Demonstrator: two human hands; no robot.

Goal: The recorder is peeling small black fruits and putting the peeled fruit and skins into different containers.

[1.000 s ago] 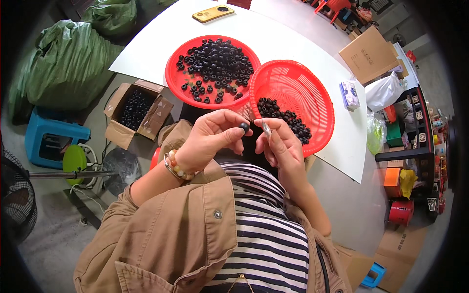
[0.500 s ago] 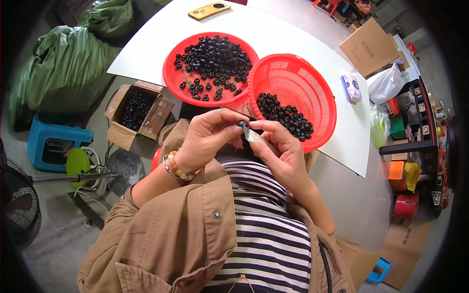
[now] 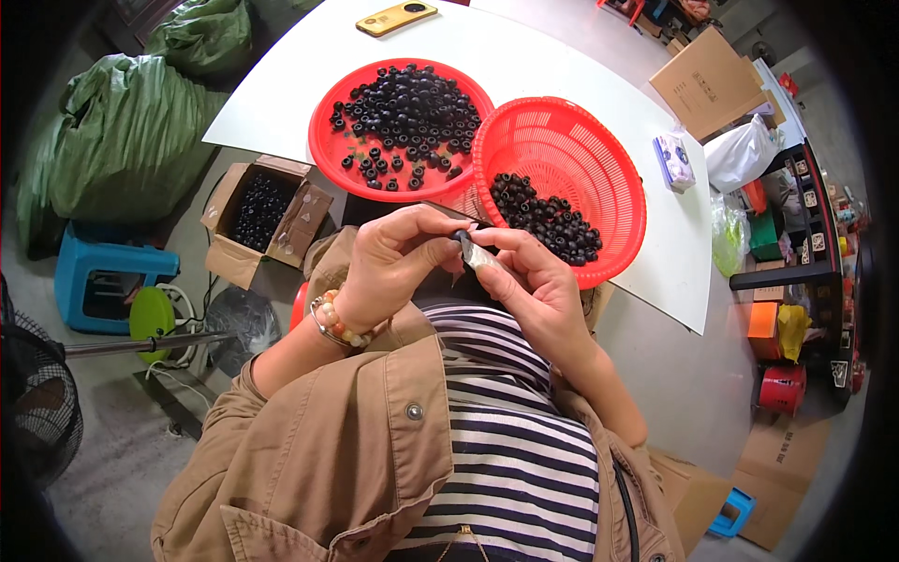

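Note:
My left hand (image 3: pixel 398 260) pinches a small round black part (image 3: pixel 460 234) between thumb and fingertips, in front of my chest. In my right hand (image 3: pixel 540 292) is a small blade-like piece (image 3: pixel 479 256), whitish and wrapped-looking at the grip. Its dark tip meets the black part; the exact contact is hidden by the fingers. Just beyond the hands, a red slotted basket (image 3: pixel 613 220) holds a heap of black ring-like parts (image 3: pixel 543 220). Left of it lies a shallow red tray (image 3: pixel 323 140) with many more such parts (image 3: pixel 412 103), some standing apart with their holes showing.
Both red containers rest on a white table (image 3: pixel 571 75), with a yellow phone (image 3: pixel 397 18) and a tissue pack (image 3: pixel 673 161). At left are an open carton (image 3: pixel 231 248) of black parts, a blue stool (image 3: pixel 70 281), a fan (image 3: pixel 42 393) and green sacks (image 3: pixel 131 140). Shelving stands right.
The blade-like piece has turned slightly, and its dark tip shows more against the black part. Both hands stay in nearly the same place.

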